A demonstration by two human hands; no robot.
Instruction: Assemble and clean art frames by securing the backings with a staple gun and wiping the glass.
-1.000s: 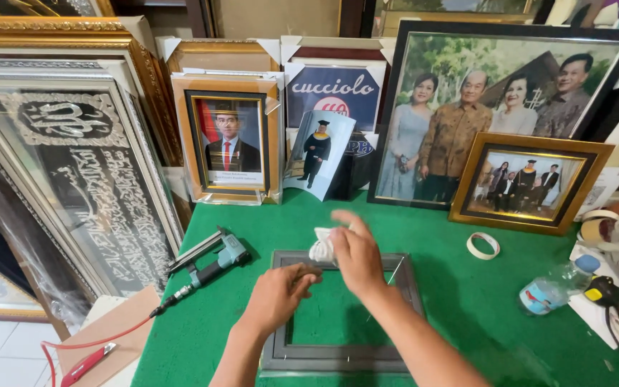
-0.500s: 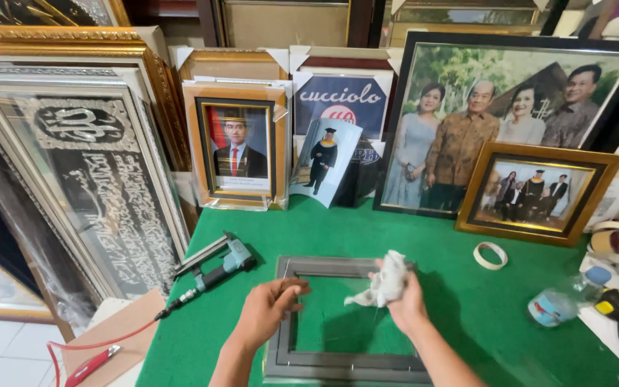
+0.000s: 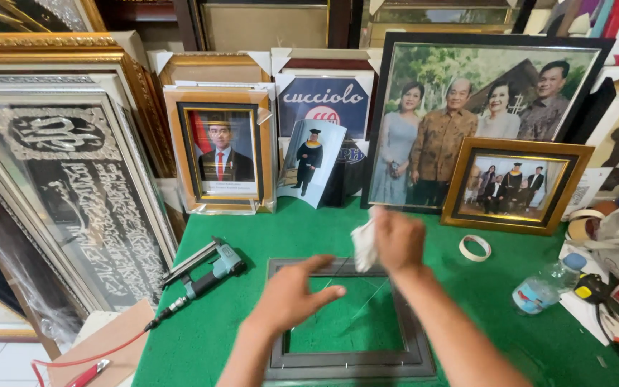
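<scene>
The right hand (image 3: 399, 240), fingers clamped on a white cloth (image 3: 364, 245), had swung up to the dark frame's (image 3: 349, 362) twelve o'clock edge; the left hand (image 3: 291, 294), fingers apart, pressed its glass (image 3: 352, 315).

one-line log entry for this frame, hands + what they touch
left hand: open, on glass pane | right hand: holds white cloth | grey frame flat on green table | staple gun at left
</scene>
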